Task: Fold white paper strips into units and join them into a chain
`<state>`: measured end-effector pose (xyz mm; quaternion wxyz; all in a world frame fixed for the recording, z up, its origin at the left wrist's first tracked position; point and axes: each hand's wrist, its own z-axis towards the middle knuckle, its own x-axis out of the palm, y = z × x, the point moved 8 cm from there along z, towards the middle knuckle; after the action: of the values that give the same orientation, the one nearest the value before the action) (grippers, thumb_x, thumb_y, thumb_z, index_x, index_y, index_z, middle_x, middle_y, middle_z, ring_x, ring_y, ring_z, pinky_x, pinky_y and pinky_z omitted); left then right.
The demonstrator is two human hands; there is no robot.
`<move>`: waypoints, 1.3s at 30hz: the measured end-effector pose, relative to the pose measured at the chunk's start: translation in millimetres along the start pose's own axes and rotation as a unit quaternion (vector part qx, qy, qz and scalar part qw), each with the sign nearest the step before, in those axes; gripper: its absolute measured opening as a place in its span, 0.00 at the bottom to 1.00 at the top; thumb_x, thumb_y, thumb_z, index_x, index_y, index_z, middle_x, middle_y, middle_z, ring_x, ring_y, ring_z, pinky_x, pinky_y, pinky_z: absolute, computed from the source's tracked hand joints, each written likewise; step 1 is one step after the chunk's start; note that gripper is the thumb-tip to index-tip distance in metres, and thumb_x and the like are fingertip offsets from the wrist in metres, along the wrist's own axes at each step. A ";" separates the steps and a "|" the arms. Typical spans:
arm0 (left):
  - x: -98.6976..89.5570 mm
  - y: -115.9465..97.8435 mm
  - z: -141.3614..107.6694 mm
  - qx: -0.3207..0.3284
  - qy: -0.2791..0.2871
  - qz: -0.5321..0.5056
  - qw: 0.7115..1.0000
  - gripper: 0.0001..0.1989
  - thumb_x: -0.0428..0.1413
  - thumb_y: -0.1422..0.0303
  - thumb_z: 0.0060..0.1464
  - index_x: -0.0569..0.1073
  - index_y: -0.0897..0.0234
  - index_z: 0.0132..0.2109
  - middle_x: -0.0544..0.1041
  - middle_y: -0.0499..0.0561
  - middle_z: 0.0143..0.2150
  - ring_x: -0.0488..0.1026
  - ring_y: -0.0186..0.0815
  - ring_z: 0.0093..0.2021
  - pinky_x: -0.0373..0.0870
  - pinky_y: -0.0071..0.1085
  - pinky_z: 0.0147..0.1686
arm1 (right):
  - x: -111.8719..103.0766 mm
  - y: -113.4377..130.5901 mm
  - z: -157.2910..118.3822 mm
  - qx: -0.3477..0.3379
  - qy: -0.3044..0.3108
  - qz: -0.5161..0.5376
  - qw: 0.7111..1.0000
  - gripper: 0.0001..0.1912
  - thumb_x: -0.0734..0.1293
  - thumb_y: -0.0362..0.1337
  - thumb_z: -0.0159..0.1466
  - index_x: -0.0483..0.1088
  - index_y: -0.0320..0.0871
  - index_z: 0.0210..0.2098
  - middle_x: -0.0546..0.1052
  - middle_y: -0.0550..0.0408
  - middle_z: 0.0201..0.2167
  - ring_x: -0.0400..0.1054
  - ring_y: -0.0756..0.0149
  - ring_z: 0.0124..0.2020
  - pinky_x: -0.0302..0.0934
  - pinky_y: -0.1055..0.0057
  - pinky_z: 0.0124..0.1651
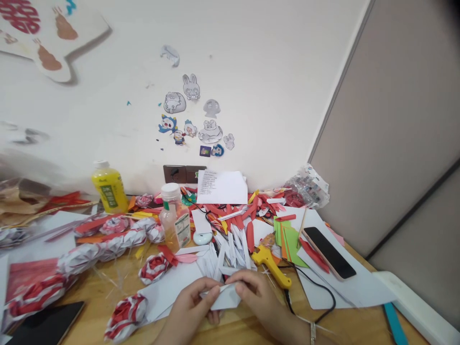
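Observation:
Between my two hands is a small folded piece of white paper point(225, 298), held low over the front of the table. My left hand point(196, 304) pinches its left end between thumb and fingers. On the other side, my right hand point(259, 296) grips the upper right edge, thumb in front and fingers behind. Just beyond lies a heap of folded white paper strips point(230, 251), with red paper strips point(239, 215) behind it. A red-and-white paper rose point(125, 316) rests left of my left hand. The yellow glue gun point(271, 266) lies right of my right hand.
A yellow drink bottle point(110, 189) and a half-full clear bottle point(175, 220) stand at the back left. A phone point(329, 252) lies on white sheets at right, another dark phone point(46, 323) at front left. The glue gun's black cable point(332, 292) loops near my right wrist.

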<state>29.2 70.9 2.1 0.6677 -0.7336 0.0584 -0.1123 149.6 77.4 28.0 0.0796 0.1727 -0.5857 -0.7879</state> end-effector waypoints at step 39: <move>1.0 -5.3 -5.3 0.013 -0.017 0.152 0.988 0.10 0.53 0.61 0.47 0.71 0.63 0.27 0.72 0.45 0.23 0.68 0.32 0.20 0.66 0.25 0.23 | 4.9 2.1 2.4 -0.025 -0.030 -0.166 0.985 0.04 0.65 0.34 0.53 0.71 0.40 0.26 0.72 0.56 0.24 0.65 0.68 0.28 0.55 0.76 0.31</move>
<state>28.6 66.1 7.9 0.6874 -0.7093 0.1561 0.0024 144.0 77.2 29.7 -0.0655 0.2417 -0.5308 -0.8096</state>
